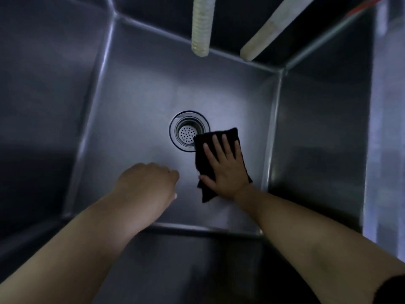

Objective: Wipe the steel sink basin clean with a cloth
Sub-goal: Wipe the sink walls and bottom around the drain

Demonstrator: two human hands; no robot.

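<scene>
I look straight down into a deep steel sink basin [135, 88]. A black cloth [230, 133] lies flat on the basin floor, just right of the round perforated drain [187, 131], its corner overlapping the drain's rim. My right hand [223, 167] presses flat on the cloth with straight, spread fingers. My left hand [149, 185] hovers over the floor to the left of the cloth, fingers curled under and out of sight, holding nothing that I can see.
Two pale hoses hang into the basin from the far side, a ribbed one [201, 25] and a smooth one [269, 29]. Steep steel walls close in on all sides. A red line [368, 4] crosses the top right corner.
</scene>
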